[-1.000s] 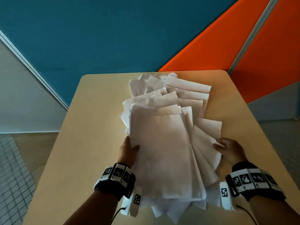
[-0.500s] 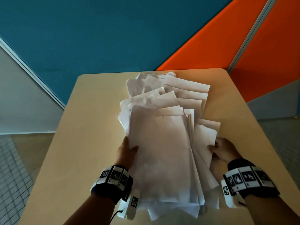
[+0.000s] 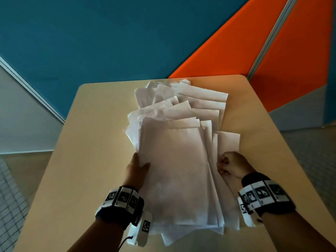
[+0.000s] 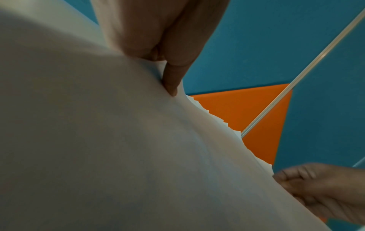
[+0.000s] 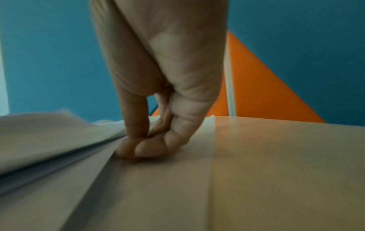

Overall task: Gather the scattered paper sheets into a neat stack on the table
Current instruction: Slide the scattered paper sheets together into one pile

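Two wrist bands with black-and-white square marker tiles sit closest to the camera, one on each forearm; the patterns look like tracking codes, no readable words or brand on them that I can make out. Left hand (image 3: 135,170) grips the left edge of the paper sheets (image 3: 174,171), thumb lying on top of the big front sheet; the left wrist view shows fingers (image 4: 171,78) tucked in against the edge, so it's clamped on the pile. Right hand (image 3: 231,165) is at the right edge, fingers curled in tight with the thumb down beside them; from the right wrist view the fingertips (image 5: 144,148) press on the sheets right at the fanned edges, but whether it actually pinches a sheet I can't tell.

All the paper is blank white, no print visible. It lies in a loose overlapping fan along the middle of the beige table (image 3: 87,160), the near sheets fairly lined up, the far ones skewed and a bit crumpled, reaching almost to the far table edge. Beyond that, teal and orange wall panels.
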{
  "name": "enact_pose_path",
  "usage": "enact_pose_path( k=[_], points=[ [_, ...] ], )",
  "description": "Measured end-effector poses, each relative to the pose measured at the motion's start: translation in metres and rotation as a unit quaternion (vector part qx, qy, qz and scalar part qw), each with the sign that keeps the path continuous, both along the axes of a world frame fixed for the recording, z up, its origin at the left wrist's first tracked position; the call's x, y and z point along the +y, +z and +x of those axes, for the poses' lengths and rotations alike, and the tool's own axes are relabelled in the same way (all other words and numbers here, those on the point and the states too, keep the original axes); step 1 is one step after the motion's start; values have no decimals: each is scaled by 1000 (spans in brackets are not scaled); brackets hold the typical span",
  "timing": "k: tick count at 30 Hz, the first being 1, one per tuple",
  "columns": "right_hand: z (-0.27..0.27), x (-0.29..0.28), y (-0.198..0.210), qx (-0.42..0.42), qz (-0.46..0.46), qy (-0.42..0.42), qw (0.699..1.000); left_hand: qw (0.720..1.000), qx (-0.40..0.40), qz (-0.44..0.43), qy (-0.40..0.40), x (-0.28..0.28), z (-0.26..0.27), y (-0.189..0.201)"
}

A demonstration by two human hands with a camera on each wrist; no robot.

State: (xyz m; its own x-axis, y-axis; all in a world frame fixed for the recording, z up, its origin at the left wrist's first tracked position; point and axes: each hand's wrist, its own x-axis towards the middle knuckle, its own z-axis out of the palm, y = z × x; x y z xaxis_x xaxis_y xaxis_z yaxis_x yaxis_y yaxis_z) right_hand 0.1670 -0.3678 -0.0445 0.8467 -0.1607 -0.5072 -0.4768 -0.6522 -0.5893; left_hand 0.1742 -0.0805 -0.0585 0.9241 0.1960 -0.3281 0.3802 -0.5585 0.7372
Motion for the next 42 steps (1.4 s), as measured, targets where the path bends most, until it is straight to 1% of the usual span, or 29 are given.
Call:
enact_pose_path(
  k=[2, 3, 4, 5, 7, 8, 9, 12, 16, 18, 19, 22, 24, 27, 29, 31, 32, 33, 35, 36, 38, 39, 40, 42],
  points=[
    [5, 10, -1, -39, -49, 13, 998, 1000, 3, 12, -5, -1, 0, 0],
    [7, 13, 0, -57, -59, 3, 997, 1000, 2, 20, 3, 0, 1, 0],
    [8, 11, 2, -74, -69, -23, 995, 999, -2, 26, 20, 1, 2, -2],
    [9, 4, 2, -79, -83, -67, 991, 998, -3, 30, 48, 3, 5, -3],
    [7, -15, 2, -49, -130, -155, 978, 994, 0, 25, 103, 4, 11, -3],
    [7, -23, -1, -19, -153, -179, 972, 993, 7, 17, 119, 4, 16, -1],
    [7, -28, -3, 0, -157, -190, 969, 992, 16, 6, 126, 3, 22, 1],
    [19, -27, -8, -23, -113, -180, 977, 993, 39, -6, 113, 0, 45, 6],
    [38, -16, -8, -48, -98, -145, 984, 994, 93, 15, 47, 1, 67, 8],
    [45, -13, -8, -58, -101, -129, 985, 995, 92, 24, 23, 0, 74, 10],
    [49, -10, -7, -63, -104, -119, 985, 997, 77, 16, 17, -1, 77, 10],
    [60, -3, -7, -84, -102, -96, 987, 999, 35, -41, 6, -2, 83, 9],
    [67, 3, -9, -83, -88, -84, 989, 995, 32, -90, 15, -2, 84, 9],
    [74, 14, -12, -63, -44, -46, 996, 988, 21, -152, 17, -10, 85, 11],
    [77, 24, -11, -66, 5, -22, 998, 984, 10, -176, 4, -18, 85, 15],
    [77, 27, -12, -87, 28, -38, 995, 983, 9, -185, -1, -24, 83, 20],
    [76, 25, -11, -104, 2, -58, 993, 984, 7, -179, 11, -22, 82, 20],
    [73, 19, -13, -114, -44, -82, 989, 985, 7, -168, 35, -18, 80, 20],
    [58, 5, -15, -82, -123, -119, 982, 980, 24, -177, 88, -5, 70, 17],
    [46, -2, -18, -62, -146, -113, 981, 974, 36, -200, 101, 2, 63, 15],
    [20, -7, -23, -57, -168, -85, 980, 969, 55, -224, 89, 12, 44, 12],
    [7, -5, -25, -71, -173, -74, 980, 971, 62, -221, 73, 14, 33, 11],
    [-5, 1, -23, -85, -169, -63, 980, 973, 63, -213, 59, 14, 25, 9],
    [-24, 19, -18, -73, -146, -54, 985, 984, 54, -167, 34, 9, 11, 4]
  ],
)
